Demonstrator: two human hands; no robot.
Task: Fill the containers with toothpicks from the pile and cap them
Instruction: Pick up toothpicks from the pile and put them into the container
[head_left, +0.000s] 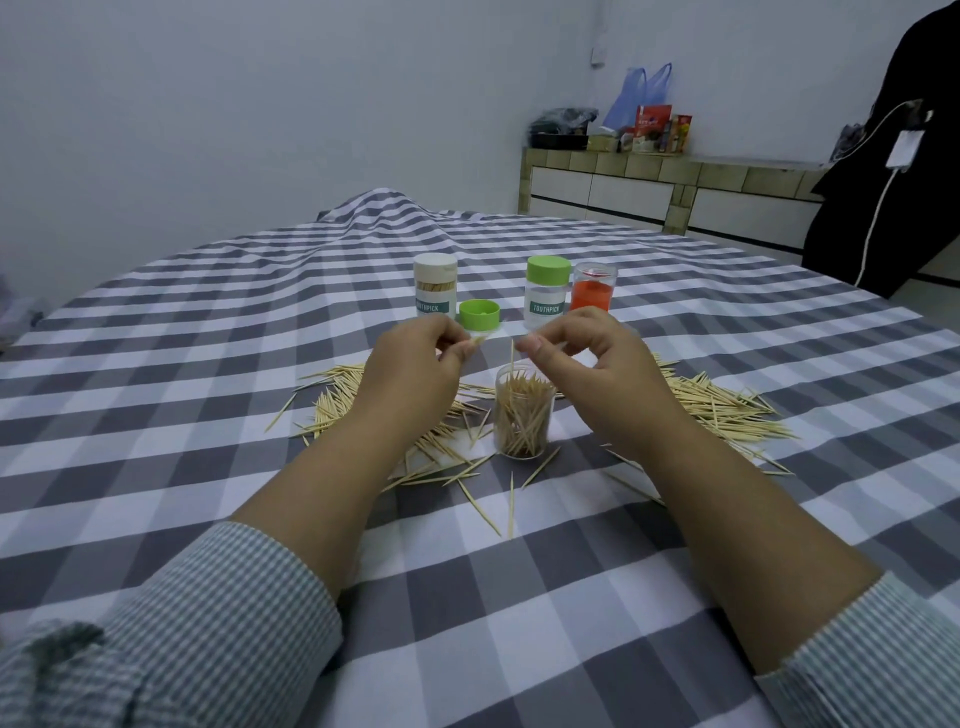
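Both forearms reach out over the checked tabletop (519, 597). The left hand (410, 364) has fingers curled, pinching a toothpick (115, 340)... the right hand (587, 358) pinches another toothpick (512, 358) upright over the open clear container (521, 415) — already pretty full, sitting between the hands in the toothpick pile (727, 410).

The hands (519, 358) hide part of the toothpick pile (727, 410).
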